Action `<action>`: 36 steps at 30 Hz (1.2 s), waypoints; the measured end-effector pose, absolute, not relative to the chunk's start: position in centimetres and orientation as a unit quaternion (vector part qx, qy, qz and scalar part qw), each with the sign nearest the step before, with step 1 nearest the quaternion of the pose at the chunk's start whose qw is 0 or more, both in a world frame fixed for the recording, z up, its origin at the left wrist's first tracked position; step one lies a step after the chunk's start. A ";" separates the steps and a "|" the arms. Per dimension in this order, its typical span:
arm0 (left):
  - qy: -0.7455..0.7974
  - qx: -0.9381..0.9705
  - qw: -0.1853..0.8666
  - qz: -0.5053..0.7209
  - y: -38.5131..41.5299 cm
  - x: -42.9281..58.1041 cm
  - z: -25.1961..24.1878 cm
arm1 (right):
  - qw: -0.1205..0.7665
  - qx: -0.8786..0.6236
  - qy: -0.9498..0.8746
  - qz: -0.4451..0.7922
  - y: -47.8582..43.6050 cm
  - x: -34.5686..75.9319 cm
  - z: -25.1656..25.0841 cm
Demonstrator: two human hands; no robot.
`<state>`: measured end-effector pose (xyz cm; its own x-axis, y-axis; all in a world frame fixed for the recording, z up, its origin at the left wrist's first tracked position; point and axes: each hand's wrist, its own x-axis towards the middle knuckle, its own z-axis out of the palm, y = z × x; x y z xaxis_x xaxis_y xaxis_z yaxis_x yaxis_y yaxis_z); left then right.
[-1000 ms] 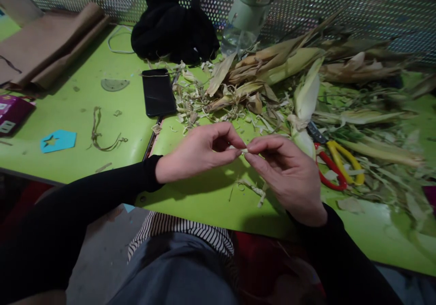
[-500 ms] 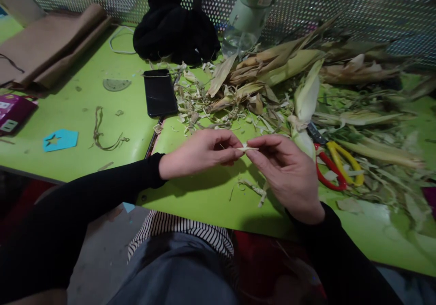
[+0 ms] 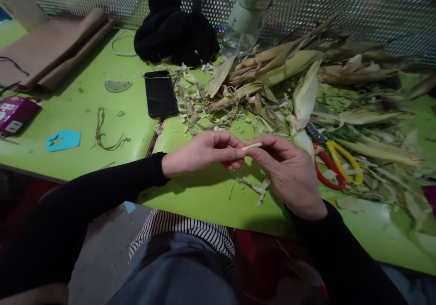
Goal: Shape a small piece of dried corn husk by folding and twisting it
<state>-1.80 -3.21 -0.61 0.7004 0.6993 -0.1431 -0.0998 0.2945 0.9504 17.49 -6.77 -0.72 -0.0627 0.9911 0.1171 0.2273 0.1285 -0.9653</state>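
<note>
A short, thin pale strip [image 3: 252, 146], like corn husk, is pinched between the fingertips of both hands above the green table [image 3: 200, 200]. My left hand [image 3: 213, 152] grips its left end with thumb and fingers. My right hand [image 3: 289, 173] has thumb and forefinger closed on its right part, and the fingertips of the two hands nearly touch. Below them on the table lies a small knotted piece of husk [image 3: 255, 187]. Scissors [image 3: 335, 164] with one red and one yellow handle rest just right of my right hand, beside a tied husk bundle [image 3: 304, 100].
Husk scraps [image 3: 195, 100] and dried husks [image 3: 265, 66] spread behind the hands and to the right. A phone [image 3: 161, 93], black cloth [image 3: 177, 37] and bottle [image 3: 248, 16] stand or lie farther back. Leftward are a protractor [image 3: 117, 86], blue cutout [image 3: 63, 140], twisted cord [image 3: 100, 132], purple box [image 3: 17, 115] and brown material [image 3: 54, 50].
The pale strip now tilts up to the right and shows more clearly between the fingertips. Both hands have shifted only slightly. The view has moved a little.
</note>
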 end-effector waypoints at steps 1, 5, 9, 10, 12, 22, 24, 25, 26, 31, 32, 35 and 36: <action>0.285 0.541 0.746 0.266 -3.2 -1.8 -0.6 | 0.461 -0.515 -0.592 0.414 -6.8 17.4 -0.8; 0.293 0.603 0.691 0.270 -3.4 -1.8 -0.4 | 0.470 -0.513 -0.585 0.417 -6.7 17.2 -0.8; 0.280 0.662 0.642 0.266 -3.4 -1.9 -0.3 | 0.478 -0.498 -0.578 0.436 -6.5 17.1 -1.0; 0.282 0.678 0.627 0.260 -3.3 -1.9 -0.3 | 0.488 -0.492 -0.570 0.442 -6.4 17.1 -1.1; 0.304 0.709 0.579 0.264 -3.0 -1.8 -0.4 | 0.515 -0.480 -0.549 0.452 -6.0 17.2 -1.3; 0.372 0.716 0.423 0.412 -3.2 0.7 -1.6 | 0.556 -0.476 -0.510 0.452 -4.5 17.0 -2.2; 0.384 0.724 0.384 0.425 -3.1 0.9 -1.7 | 0.554 -0.474 -0.523 0.442 -4.5 17.0 -2.3; 0.383 0.723 0.385 0.428 -3.0 0.9 -1.7 | 0.553 -0.472 -0.531 0.436 -4.5 17.0 -2.4; 0.378 0.715 0.405 0.426 -3.0 0.9 -1.6 | 0.553 -0.469 -0.538 0.430 -4.4 17.0 -2.4; 0.334 0.618 0.597 0.387 -2.7 0.3 -0.7 | 0.552 -0.454 -0.564 0.413 -4.4 17.1 -2.0; 0.331 0.605 0.617 0.380 -2.7 0.3 -0.6 | 0.551 -0.453 -0.568 0.410 -4.4 17.1 -1.9; 0.338 0.602 0.618 0.375 -2.7 0.1 -0.4 | 0.546 -0.452 -0.576 0.407 -4.5 17.2 -1.7; 0.341 0.614 0.597 0.387 -2.7 0.1 -0.5 | 0.544 -0.453 -0.576 0.408 -4.5 17.2 -1.8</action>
